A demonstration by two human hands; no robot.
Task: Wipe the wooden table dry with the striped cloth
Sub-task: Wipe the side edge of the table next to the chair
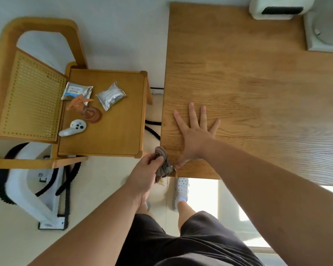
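Nearby, chair (pixel 104 116) beside wooden table (pixel 258 83).

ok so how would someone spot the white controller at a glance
Look left of the big wooden table to the small wooden chair seat. On its near left side, beside the woven cane backrest, lies the white handheld controller. Unlike the shiny foil pouches and the orange spray bottle behind it, it is matte white with dark buttons.
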